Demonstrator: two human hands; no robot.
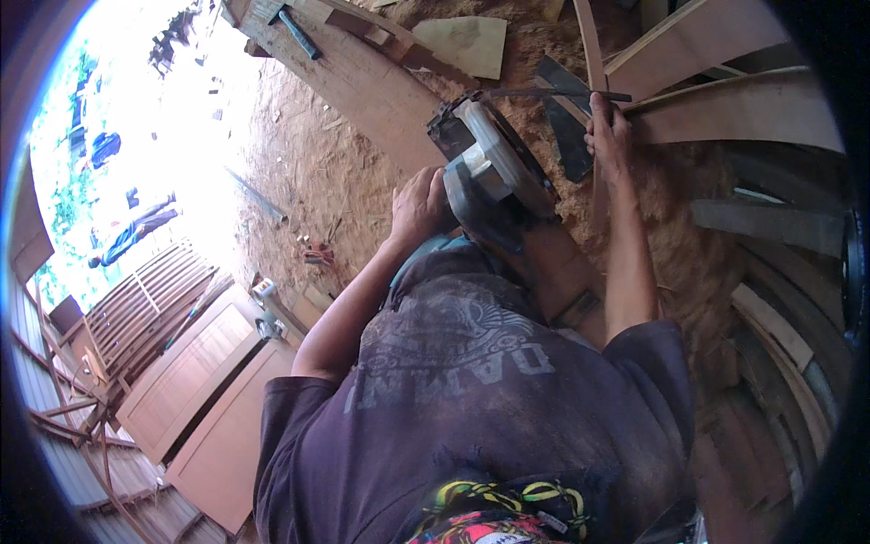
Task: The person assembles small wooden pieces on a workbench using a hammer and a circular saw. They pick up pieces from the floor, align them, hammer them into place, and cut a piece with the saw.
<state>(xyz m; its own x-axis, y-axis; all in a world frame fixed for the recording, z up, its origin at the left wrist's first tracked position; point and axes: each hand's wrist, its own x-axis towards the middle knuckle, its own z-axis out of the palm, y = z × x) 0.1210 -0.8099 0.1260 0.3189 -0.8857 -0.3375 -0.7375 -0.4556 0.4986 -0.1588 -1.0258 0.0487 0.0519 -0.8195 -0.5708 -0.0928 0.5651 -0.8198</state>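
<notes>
A circular saw (489, 177) with a pale guard and dark, dusty body rests on a long wooden board (362, 91) in front of me. My left hand (420, 208) lies against the saw's near left side, closed on it; its fingertips are partly hidden behind the body. A thin dark bar (566, 92) runs sideways from the front of the saw to the right. Near its right end my right hand (610, 136) grips this bar between thumb and fingers. The blade cannot be made out under the guard.
A hammer (299, 34) lies on the board's far end. Curved wooden pieces (734, 109) and stacked planks (779, 331) crowd the right. Sawdust (317, 163) covers the ground. Wooden panels (195, 376) lean at the lower left; a person (136, 236) is far off.
</notes>
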